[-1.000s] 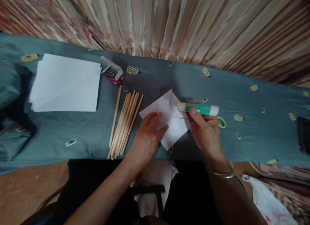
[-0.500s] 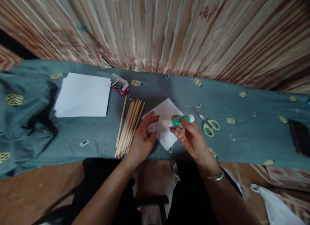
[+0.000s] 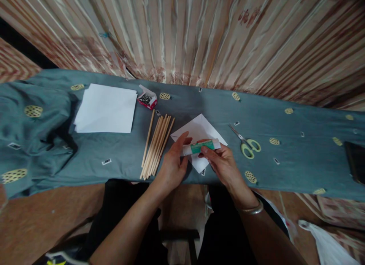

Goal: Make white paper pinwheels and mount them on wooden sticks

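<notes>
A green and white glue stick (image 3: 202,146) is held level above a creased square of white paper (image 3: 199,166). My right hand (image 3: 221,158) is closed round its right part, thumb on the green label. At the stick's left end my left hand (image 3: 175,158) has its fingers curled about the white cap (image 3: 186,150). Cap and stick meet there; whether the cap is fully seated I cannot tell. The paper lies under both hands, partly covered by them. Several wooden sticks (image 3: 158,145) lie just left of my left hand.
Scissors with pale green handles (image 3: 247,148) lie right of the paper. A stack of white sheets (image 3: 107,109) and an open red box of small metal pieces (image 3: 147,99) are at the back left. A dark phone-like object (image 3: 355,162) lies at the far right of the cloth-covered table (image 3: 308,154).
The glue stick and the cap in my left hand, apart before, have come together end to end. My right hand has moved slightly left relative to the paper. The whole view has shifted a little.
</notes>
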`<state>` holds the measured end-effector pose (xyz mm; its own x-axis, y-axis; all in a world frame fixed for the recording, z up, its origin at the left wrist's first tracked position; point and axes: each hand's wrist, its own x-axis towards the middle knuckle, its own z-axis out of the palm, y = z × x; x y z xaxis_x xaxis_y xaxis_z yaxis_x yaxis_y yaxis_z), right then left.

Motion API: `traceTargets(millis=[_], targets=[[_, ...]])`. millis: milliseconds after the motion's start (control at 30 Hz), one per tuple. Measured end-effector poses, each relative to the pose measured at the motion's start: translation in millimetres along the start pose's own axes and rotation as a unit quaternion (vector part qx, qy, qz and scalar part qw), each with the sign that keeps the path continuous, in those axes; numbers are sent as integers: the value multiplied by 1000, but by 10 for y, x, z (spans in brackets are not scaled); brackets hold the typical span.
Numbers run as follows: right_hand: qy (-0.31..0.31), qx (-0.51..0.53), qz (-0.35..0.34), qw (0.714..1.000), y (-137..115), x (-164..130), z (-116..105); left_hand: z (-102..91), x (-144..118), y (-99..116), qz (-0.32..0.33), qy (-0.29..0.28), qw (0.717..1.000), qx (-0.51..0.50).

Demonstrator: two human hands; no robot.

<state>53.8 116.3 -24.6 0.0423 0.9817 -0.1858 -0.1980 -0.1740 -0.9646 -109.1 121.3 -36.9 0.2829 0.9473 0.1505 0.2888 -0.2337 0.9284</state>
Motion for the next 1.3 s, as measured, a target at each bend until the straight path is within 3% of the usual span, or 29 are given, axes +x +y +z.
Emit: traceTargets(millis=[400, 733, 1033, 1300], targets=[[0, 38, 40, 998, -37, -92, 74, -3, -99, 7, 11, -6, 1000, 0], [0, 42, 26, 999, 23, -165, 144, -62, -188, 136, -1, 14, 1000, -17], [-15, 47, 43, 998, -13, -148, 190, -207, -228, 105, -88, 45, 988, -122], [-38, 58, 76, 995, 25, -161, 262, -302, -297, 141, -98, 33, 988, -118]])
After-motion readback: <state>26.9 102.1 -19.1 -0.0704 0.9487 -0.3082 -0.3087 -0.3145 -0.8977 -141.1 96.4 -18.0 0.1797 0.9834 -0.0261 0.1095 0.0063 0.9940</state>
